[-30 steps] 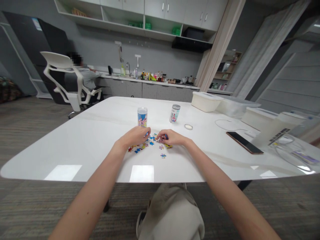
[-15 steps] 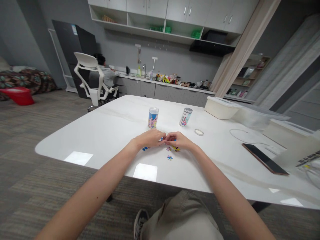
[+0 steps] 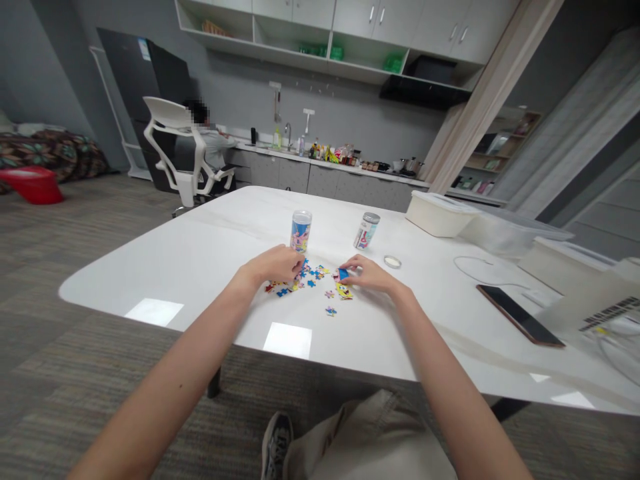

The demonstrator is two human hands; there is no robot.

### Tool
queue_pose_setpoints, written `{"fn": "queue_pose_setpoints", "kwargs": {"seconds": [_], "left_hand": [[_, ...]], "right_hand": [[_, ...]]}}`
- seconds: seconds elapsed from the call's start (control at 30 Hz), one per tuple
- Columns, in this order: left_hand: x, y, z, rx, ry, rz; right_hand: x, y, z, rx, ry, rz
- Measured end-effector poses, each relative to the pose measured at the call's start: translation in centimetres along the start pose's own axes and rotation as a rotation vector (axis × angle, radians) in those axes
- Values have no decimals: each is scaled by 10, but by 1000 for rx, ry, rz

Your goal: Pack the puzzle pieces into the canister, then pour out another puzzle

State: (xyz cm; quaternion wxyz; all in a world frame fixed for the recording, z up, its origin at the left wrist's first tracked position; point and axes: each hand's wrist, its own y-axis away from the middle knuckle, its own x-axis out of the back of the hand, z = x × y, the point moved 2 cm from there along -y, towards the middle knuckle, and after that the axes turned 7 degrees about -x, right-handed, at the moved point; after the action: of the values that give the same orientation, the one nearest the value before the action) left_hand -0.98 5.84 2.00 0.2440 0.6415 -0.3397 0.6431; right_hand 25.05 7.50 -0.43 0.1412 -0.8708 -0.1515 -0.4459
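Head view, landmark = blue-printed can (image 3: 300, 235). Loose puzzle pieces (image 3: 311, 283): scattered on white table (image 3: 165, 267), near side of can. Left hand (image 3: 281, 264): just nearside-left of can, over pile edge, fingers curled; can't tell if it's gripping a piece. Right hand (image 3: 366, 273): right and nearside of can, fingertips at blue puzzle section (image 3: 343, 274); firm grip or just touching, can't tell. Yellow puzzle section (image 3: 344, 291) just nearside of the blue one. Silver-lidded can (image 3: 367, 231): upright, right of landmark. Ring-shaped lid (image 3: 393, 262): farther right, flat.
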Motion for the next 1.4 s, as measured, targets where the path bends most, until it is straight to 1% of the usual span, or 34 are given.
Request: {"fn": "queue_pose_setpoints", "kwargs": {"seconds": [0.1, 0.17, 0.27, 0.4, 0.5, 0.57, 0.6, 0.77, 0.83, 0.93, 1.0, 1.13, 1.27, 1.4], "left_hand": [[0, -3, 3, -1, 5, 46], [0, -7, 12, -36, 8, 50], [-2, -14, 32, -114, 2, 37], [-8, -20, 51, -220, -11, 88], [-14, -25, 56, -223, -42, 119], [-17, -30, 57, -208, -77, 132], [-19, -33, 58, -203, -92, 142], [-23, -44, 59, -181, -112, 217], [-23, -47, 57, -156, -88, 244], [-23, -48, 55, -134, -37, 288], [-22, -48, 55, -138, -7, 302], [-20, -46, 56, -138, 25, 307], [-13, -38, 48, -142, -5, 319], [-8, -27, 39, -104, 28, 309]], "right_hand": [[-1, 1, -2, -23, 28, -24], [-2, 1, -5, -34, 31, -28], [-3, 0, -7, -39, 11, -35], [-5, 0, -8, -35, -80, -58], [-9, 0, -10, -9, -182, -134], [-10, 0, -12, 4, -219, -155], [-10, 0, -13, 5, -227, -144], [-5, 1, -15, -34, -263, -28], [-5, 1, -15, -66, -346, -23], [-7, 1, -14, -99, -522, -48], [-8, 3, -14, -118, -595, -60], [-7, 7, -16, -163, -662, -67], [-3, 8, -16, -163, -663, -29], [-3, 6, -16, -163, -650, -11]]}}
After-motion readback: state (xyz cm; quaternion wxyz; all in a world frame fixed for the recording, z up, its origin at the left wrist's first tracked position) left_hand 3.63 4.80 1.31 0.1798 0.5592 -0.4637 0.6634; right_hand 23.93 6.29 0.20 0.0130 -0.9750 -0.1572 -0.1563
